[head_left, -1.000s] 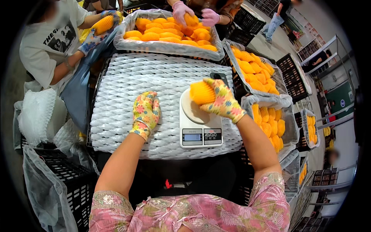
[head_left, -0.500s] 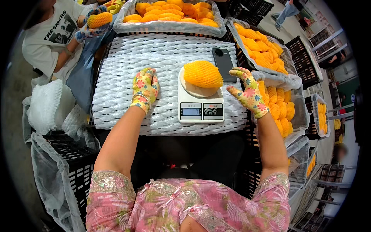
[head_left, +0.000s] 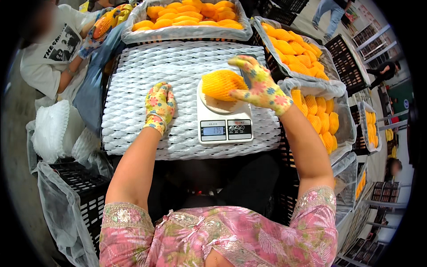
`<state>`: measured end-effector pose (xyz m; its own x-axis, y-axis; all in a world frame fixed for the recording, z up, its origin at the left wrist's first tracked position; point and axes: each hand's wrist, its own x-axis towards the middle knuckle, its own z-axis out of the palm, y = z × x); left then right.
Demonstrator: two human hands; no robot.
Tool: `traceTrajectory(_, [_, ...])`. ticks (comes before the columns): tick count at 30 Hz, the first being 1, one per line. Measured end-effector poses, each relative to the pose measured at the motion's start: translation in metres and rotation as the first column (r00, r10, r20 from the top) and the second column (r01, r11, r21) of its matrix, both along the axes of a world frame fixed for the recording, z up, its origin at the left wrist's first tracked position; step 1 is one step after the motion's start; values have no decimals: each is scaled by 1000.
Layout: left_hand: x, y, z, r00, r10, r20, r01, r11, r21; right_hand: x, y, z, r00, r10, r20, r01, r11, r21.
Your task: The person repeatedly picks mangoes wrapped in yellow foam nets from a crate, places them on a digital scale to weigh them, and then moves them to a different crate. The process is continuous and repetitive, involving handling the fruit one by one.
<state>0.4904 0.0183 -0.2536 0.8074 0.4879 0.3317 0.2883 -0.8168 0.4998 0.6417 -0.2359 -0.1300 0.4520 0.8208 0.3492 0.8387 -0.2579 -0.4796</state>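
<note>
My left hand point(head_left: 159, 104), in a yellow floral glove, lies on the white foam mat point(head_left: 129, 124), fingers together and loosely flat, holding nothing. To its right stands a white digital scale point(head_left: 204, 116) with a lit display, bearing one fruit in an orange mesh sleeve point(head_left: 221, 83). My right hand point(head_left: 252, 86), gloved alike, hovers at that fruit's right side with fingers spread; its thumb is at the fruit, and whether it touches is unclear. A dark phone point(head_left: 251, 57) behind the scale is mostly hidden by this hand.
Lined crates of sleeved fruit stand behind point(head_left: 187, 33) and at the right point(head_left: 341, 135). A co-worker point(head_left: 58, 73) at upper left holds a fruit in gloved hands. White foam padding point(head_left: 51, 131) and lined black crates point(head_left: 78, 182) are at left. People stand in the right background.
My right hand set the fruit on the scale and drew away rightward, then moved back up beside it. The display's reading has changed. The pink-gloved hands at the back left the view.
</note>
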Motion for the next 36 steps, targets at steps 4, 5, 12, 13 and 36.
traceTrajectory(4, [3, -1, 0, 999, -42, 15, 42, 999, 2, 3, 27, -7, 986, 21, 166, 17, 975, -224])
traceTrajectory(5, [3, 2, -5, 999, -35, 29, 35, 999, 14, -5, 34, 1, 1000, 2, 12, 4, 904, -428])
traceTrajectory(12, [2, 4, -7, 994, -73, 77, 77, 996, -51, -23, -26, -1, 949, -152, -276, 103, 978, -182])
traceTrajectory(13, [3, 6, -9, 993, -75, 95, 85, 991, -107, -25, -49, 3, 902, -216, -373, 175, 974, -142])
traceTrajectory(36, [-4, 6, -6, 985, -107, 134, 110, 994, -12, -10, -216, -44, 683, -724, -97, 712, 690, -132])
